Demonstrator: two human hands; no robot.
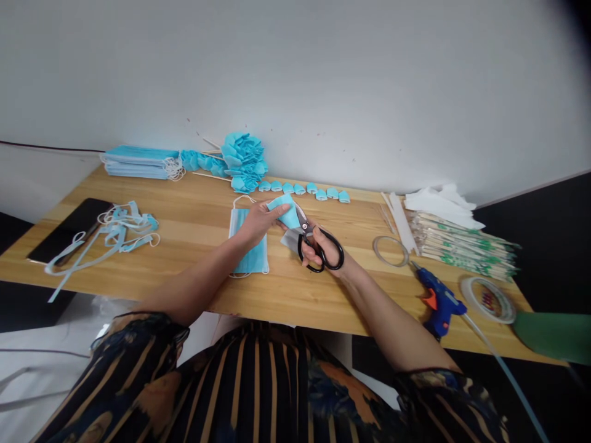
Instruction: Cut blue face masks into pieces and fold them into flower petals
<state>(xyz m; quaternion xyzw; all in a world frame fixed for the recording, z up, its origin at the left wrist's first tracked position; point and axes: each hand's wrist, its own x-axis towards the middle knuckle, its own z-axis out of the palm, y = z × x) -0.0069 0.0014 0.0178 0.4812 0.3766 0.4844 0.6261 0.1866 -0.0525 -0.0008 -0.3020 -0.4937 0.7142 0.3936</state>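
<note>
My left hand (259,223) is closed on a light blue piece of mask fabric (289,215), thumb on top. My right hand (322,247) has its fingers through the black handles of a pair of scissors (305,227). The scissor blades lie against the right edge of the blue piece; whether they are cutting into it I cannot tell. Under my left wrist a blue face mask (249,261) lies flat with its ear loops out. Below the blades is a greyish-white piece (290,240), partly hidden by the scissors and my right hand.
Small blue petals (300,189) line the back near blue fabric flowers (244,157) and stacked masks (141,161). Cut strips (120,229) overlap a black phone or tablet (69,227) on the left. To the right are a blue glue gun (438,300), tape roll (488,300) and wrapped sticks (464,246).
</note>
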